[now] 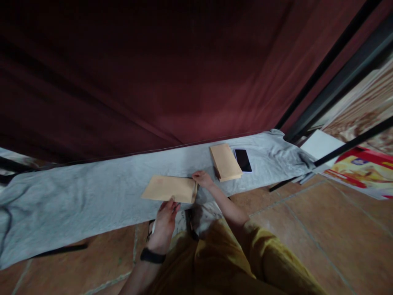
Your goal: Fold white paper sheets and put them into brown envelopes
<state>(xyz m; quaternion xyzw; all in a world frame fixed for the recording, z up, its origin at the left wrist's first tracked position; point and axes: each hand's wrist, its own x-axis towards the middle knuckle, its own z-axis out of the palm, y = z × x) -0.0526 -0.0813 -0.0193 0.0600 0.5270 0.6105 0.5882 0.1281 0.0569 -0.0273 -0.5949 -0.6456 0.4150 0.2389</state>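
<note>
A tan paper envelope [170, 188] lies in front of me over the grey cloth, its long side running left to right. My left hand [167, 215], with a black band on the wrist, grips the envelope's near edge, thumb on top. My right hand [202, 178] is closed at the envelope's far right corner, fingers pinched by its end flap. To the right of that hand sits a stack of similar tan envelopes [226, 162]. Whether the envelope between my hands is a single one, I cannot tell.
A dark-screened phone [243, 160] lies right of the stack. Grey cloth [101, 188] covers the long, narrow bench. Behind it hangs a dark red curtain [184, 90]. Black metal bars [331, 82] and a red-and-yellow printed box [362, 170] stand at right, above the tiled floor [307, 229].
</note>
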